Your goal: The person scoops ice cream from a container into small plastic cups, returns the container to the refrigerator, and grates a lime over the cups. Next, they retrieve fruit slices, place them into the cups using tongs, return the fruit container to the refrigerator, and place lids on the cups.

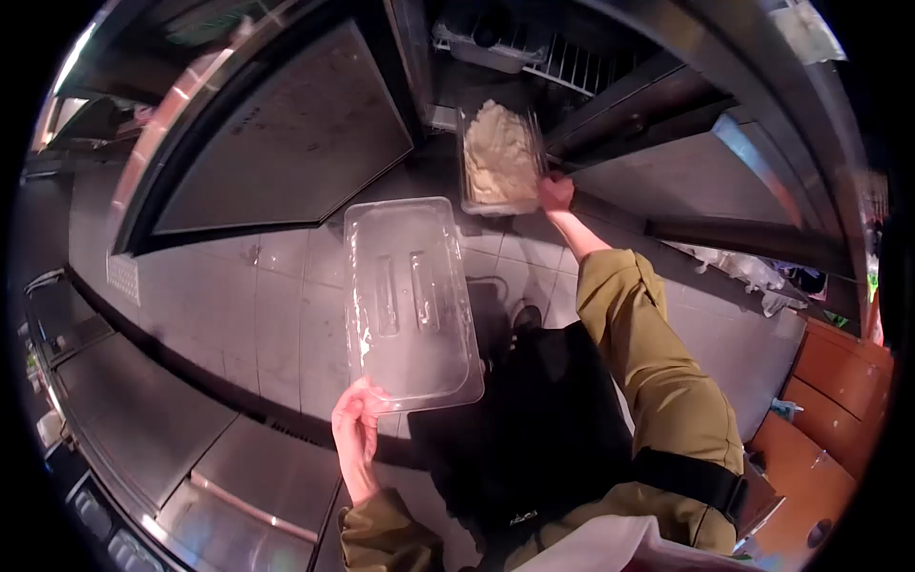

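My left hand [358,419] pinches the near left corner of a clear plastic lid [410,296], which is held out flat above the floor. Two moulded ridges run along the lid's middle. Farther out, my right hand [556,193] grips the right side of a clear plastic container [465,195] near its front corner. A pale, lumpy food mass [500,153] fills much of this container, and its top is uncovered. The container is at the opening of a fridge, below a wire shelf [581,69]. My right fingers are partly hidden by the container's edge.
An open fridge door [286,133] stands at the left, another door panel [686,176] at the right. Another clear container [486,48] sits on the shelf. Steel counter fronts [257,477] line the lower left; orange-brown drawers [839,381] are at the right. Grey tiles [286,286] cover the floor.
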A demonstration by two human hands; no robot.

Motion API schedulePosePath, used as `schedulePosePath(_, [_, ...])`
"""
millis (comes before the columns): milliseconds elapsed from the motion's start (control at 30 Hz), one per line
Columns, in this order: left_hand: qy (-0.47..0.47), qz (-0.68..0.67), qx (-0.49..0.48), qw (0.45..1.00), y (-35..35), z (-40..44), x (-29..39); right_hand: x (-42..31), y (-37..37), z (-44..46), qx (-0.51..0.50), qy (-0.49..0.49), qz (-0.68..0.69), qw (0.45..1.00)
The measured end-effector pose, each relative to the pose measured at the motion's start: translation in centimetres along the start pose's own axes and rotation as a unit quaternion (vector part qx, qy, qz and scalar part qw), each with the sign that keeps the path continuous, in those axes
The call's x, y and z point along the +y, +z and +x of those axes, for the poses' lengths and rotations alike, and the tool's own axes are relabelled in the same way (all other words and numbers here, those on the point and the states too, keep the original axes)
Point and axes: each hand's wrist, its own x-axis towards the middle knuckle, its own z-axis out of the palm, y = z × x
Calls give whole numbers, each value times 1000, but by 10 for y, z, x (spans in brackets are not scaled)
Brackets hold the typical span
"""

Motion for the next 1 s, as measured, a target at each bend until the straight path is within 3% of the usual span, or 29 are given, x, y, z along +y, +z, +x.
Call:
schedulePosePath(33, [5, 2, 2, 1000, -5, 28, -11, -4, 24, 10, 18, 4, 18, 1000])
schedulePosePath(67, [23, -3, 1, 1000, -10, 2, 13, -44, 6, -5, 38, -4, 42, 998])
schedulePosePath(167, [48, 37, 1, 998, -10, 33, 5, -41, 61, 20, 47, 12, 116, 992])
schedulePosePath(200, [59, 45, 6, 997, -20, 45, -2, -36, 83, 21, 98, -59, 163, 980])
schedulePosePath(267, [94, 53, 10, 994, -28, 59, -13, -33, 105, 21, 91, -58, 232, 967])
schedulePosePath(367, [183, 330, 71, 924, -39, 77, -17, -32, 102, 23, -9, -71, 254, 964])
schedulePosePath(400, [166, 382, 83, 905, -32, 81, -10, -36, 100, 21, -54, -82, 255, 962])
schedulePosePath(500, [154, 171, 70, 971, -26, 83, -9, -83, 38, -24, -164, -91, 264, 946])
schedulePosePath(533, [235, 191, 54, 952, -11, 91, -14, -75, 36, -2, -218, -162, 182, 945])
schedulePosePath(633, [318, 298, 81, 896, 26, 85, -1, -88, -19, -50, -117, -306, 62, 943])
schedulePosePath(700, [339, 417, 57, 841, 32, 92, 5, -109, -53, -96, -250, -371, 172, 878])
schedulePosePath(733, [379, 423, 35, 823, 41, 101, 4, -128, -73, -114, -292, -400, 156, 855])
schedulePosePath(833, [370, 465, -49, 802, 51, 126, 7, -169, -82, -126, -275, -602, 114, 741])
schedulePosePath(933, [364, 454, -104, 806, 64, 125, 12, -162, -42, -108, -519, -462, 40, 718])
schedulePosePath(1000, [376, 473, -108, 790, 70, 122, 7, -161, -51, -112, -615, -203, 108, 754])
